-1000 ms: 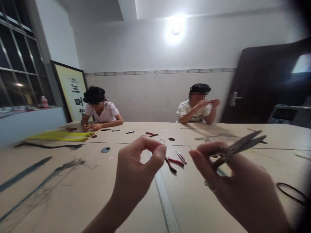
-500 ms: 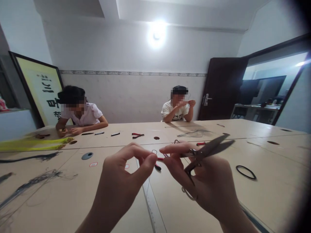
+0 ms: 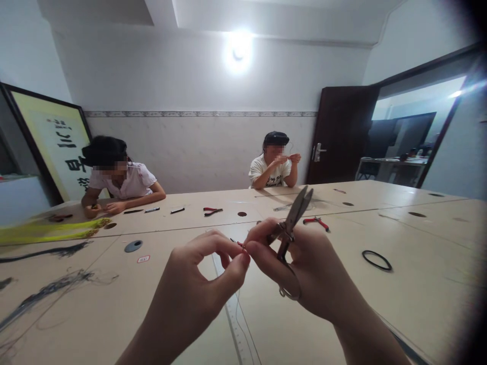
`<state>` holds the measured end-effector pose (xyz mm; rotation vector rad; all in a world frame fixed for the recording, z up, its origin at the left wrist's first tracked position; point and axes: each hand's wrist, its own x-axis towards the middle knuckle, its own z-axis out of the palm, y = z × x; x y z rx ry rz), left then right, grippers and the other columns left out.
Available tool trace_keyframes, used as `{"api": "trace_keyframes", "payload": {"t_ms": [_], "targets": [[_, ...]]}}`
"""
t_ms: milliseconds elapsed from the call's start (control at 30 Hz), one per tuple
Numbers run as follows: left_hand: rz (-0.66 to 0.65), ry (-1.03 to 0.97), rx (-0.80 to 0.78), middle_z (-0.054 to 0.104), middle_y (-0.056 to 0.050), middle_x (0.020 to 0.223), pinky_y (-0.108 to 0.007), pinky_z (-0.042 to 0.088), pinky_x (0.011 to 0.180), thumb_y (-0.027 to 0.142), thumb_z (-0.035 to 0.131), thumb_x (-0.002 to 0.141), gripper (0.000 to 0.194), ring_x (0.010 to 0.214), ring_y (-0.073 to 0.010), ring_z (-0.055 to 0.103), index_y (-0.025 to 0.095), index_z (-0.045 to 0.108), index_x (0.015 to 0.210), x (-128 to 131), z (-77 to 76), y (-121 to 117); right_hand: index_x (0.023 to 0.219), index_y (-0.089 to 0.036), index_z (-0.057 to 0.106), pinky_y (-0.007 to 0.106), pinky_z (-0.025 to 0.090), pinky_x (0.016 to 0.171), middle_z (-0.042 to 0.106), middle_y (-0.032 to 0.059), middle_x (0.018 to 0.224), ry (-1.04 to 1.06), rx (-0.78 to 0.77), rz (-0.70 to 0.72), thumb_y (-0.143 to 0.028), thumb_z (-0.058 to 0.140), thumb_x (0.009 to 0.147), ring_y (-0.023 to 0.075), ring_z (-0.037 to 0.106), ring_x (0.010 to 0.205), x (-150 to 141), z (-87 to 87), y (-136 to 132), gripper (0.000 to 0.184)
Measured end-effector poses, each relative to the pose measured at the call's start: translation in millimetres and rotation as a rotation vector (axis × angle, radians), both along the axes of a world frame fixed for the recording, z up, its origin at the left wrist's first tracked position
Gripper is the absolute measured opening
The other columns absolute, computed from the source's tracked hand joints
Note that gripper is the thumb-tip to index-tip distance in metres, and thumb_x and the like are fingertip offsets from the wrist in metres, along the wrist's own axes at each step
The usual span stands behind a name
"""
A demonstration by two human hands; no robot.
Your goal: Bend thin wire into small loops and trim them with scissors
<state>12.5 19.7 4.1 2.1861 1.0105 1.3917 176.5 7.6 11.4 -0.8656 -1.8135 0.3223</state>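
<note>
Beige table [image 3: 304, 314] under a bright lamp [image 3: 238, 49], backed by a pale wall [image 3: 198, 147] with a patterned strip. Seated at the far side, a person in pink [image 3: 133, 182], bent low, and a person in cream [image 3: 268, 175], hands raised. Dark door [image 3: 338, 132] to the right, standing open; framed lettering [image 3: 45, 147] to the left (turned sideways, oddly enough). Spread over the top: yellow bundle [image 3: 53, 229], grey strands [image 3: 49, 294] and grey disc [image 3: 133, 246] to the left, black ring [image 3: 376, 260] to the right, clear ruler [image 3: 234, 319] below the hands.

Left hand [image 3: 207, 274]: thumb and index closed on a thread [image 3: 239, 309], hanging down over the ruler. Right hand [image 3: 308, 258]: thumb and index drawn together, tips meeting those of the left; scissors [image 3: 287, 232] held in the same hand, blades up and slightly parted. Too small to tell whether also pinching the thread.

Compared with half a second ago: fingertips now together instead of apart, small loop above the left fingertips now mostly hidden, blades more upright.
</note>
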Motion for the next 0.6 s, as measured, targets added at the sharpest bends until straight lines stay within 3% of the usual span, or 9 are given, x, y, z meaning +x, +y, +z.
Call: {"api": "trace_keyframes", "payload": {"t_ms": [133, 600], "targets": [[-0.007, 0.005, -0.024, 0.070, 0.011, 0.068, -0.017, 0.047, 0.065, 0.027, 0.062, 0.076, 0.008, 0.068, -0.0078, 0.065, 0.031, 0.068, 0.073, -1.3, 0.1, -1.2, 0.072, -0.020, 0.062, 0.007, 0.039, 0.046, 0.054, -0.0096, 0.056, 0.020, -0.030, 0.023, -0.020, 0.061, 0.083, 0.0016, 0.048, 0.048, 1.1, 1.4, -2.0, 0.011], [0.100, -0.001, -0.002, 0.071, 0.012, 0.065, -0.014, 0.046, 0.056, 0.026, 0.066, 0.075, 0.011, 0.061, -0.0068, 0.064, 0.030, 0.070, 0.066, 2.7, -2.5, -1.9, 0.072, -0.019, 0.064, 0.008, 0.039, 0.047, 0.057, -0.0084, 0.056, 0.029, -0.049, 0.039, -0.021, 0.063, 0.082, 0.0021, 0.049, 0.049, -0.4, 1.1, -1.2, 0.011]]}}
